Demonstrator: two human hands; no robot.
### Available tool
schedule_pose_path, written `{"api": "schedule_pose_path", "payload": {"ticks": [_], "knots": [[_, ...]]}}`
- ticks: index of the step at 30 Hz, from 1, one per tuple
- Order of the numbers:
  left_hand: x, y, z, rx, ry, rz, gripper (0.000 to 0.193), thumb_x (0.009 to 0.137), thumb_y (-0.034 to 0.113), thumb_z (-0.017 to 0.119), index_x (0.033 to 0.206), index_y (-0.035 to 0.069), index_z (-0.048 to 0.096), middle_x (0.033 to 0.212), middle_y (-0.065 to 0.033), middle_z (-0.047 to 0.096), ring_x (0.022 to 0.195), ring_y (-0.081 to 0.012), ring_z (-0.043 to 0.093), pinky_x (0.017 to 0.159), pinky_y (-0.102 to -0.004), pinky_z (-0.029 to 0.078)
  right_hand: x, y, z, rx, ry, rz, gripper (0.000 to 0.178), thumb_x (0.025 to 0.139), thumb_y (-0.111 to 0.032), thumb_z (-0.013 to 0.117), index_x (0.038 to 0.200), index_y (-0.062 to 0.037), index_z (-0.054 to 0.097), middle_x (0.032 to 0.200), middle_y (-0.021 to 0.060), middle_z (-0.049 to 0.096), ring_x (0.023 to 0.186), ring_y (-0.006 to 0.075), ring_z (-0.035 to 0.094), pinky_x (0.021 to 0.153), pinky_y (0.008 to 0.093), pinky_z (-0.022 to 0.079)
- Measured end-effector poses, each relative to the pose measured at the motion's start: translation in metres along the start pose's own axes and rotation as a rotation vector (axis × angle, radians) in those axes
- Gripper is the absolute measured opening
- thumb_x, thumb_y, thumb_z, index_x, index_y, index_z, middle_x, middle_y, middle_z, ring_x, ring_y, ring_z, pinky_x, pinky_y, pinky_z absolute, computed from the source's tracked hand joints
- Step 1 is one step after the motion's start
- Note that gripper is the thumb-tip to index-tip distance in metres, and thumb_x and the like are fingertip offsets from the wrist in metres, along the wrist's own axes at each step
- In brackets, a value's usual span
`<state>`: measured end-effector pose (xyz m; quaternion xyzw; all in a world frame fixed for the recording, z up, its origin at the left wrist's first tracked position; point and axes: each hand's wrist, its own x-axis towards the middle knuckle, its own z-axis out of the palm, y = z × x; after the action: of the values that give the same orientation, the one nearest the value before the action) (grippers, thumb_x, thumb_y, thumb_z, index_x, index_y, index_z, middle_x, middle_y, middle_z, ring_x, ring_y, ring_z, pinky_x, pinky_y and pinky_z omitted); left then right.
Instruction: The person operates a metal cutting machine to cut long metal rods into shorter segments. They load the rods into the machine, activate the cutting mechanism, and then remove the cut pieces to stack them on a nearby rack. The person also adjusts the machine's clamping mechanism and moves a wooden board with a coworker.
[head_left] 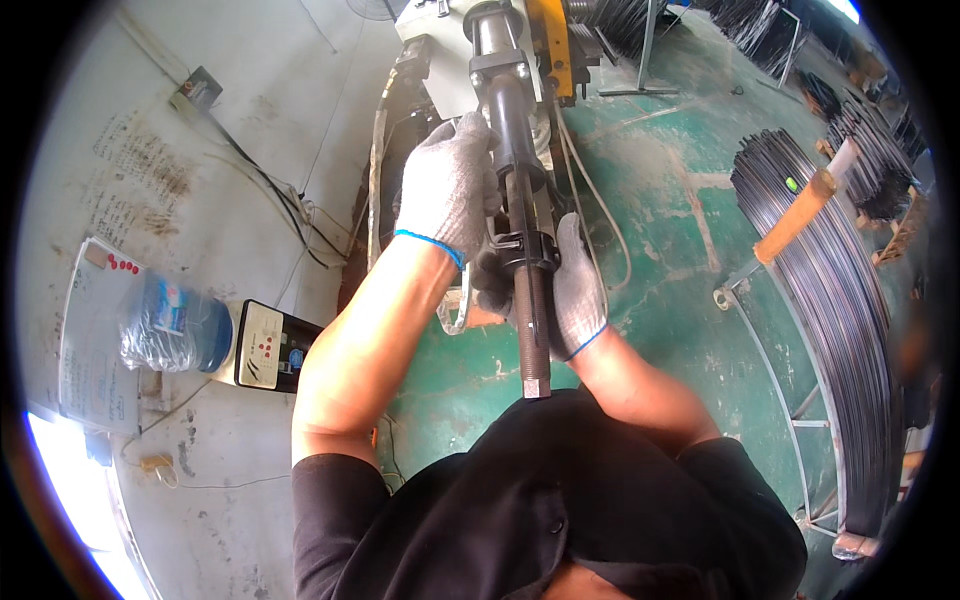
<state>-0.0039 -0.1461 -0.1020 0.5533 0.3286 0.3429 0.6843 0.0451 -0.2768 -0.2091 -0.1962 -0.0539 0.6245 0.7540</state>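
A long dark machine shaft runs down the middle towards me, with a black cylinder [507, 125] at its far part and a threaded rod [533, 315] at its near end. Around the rod sits a black ring-shaped collar [541, 250]. My right hand [580, 290], in a pale knit glove, wraps the collar from the right and below. Its dark-stained fingertips show on the rod's left side. My left hand [445, 190], gloved too, is closed beside the cylinder's left side. What its curled fingers hold, if anything, is hidden.
Beyond the cylinder stands the machine's pale housing [445, 70] with a yellow plate [556, 45]. Hoses hang on both sides. At right, a metal rack [800, 420] carries bundled dark rods [830, 270]. A water dispenser with a blue bottle [205, 330] stands by the left wall.
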Motion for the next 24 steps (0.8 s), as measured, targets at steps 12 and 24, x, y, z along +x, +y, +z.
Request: {"api": "schedule_pose_path", "payload": {"ticks": [12, 24], "knots": [[-0.014, 0.009, 0.006, 0.215, 0.065, 0.101, 0.03, 0.108, 0.031, 0.063, 0.098, 0.003, 0.067, 0.063, 0.0023, 0.049, 0.052, -0.0105, 0.043, 0.05, -0.0284, 0.037, 0.008, -0.018, -0.005, -0.131, -0.046, 0.013, 0.055, 0.111, -0.059, 0.047, 0.122, -0.0082, 0.066, 0.095, 0.0136, 0.074, 0.081, 0.0293, 0.074, 0.069, 0.0403, 0.057], [-0.012, 0.008, 0.004, 0.208, 0.119, 0.067, 0.028, 0.106, 0.029, 0.063, 0.098, 0.003, 0.067, 0.063, -0.0001, 0.051, 0.052, -0.0118, 0.044, 0.05, -0.0291, 0.036, 0.018, -0.006, -0.032, 0.216, -0.239, 0.123, 0.062, 0.111, -0.051, 0.049, 0.14, 0.0033, 0.057, 0.122, 0.0228, 0.069, 0.113, 0.0367, 0.07, 0.102, 0.0524, 0.058]]}}
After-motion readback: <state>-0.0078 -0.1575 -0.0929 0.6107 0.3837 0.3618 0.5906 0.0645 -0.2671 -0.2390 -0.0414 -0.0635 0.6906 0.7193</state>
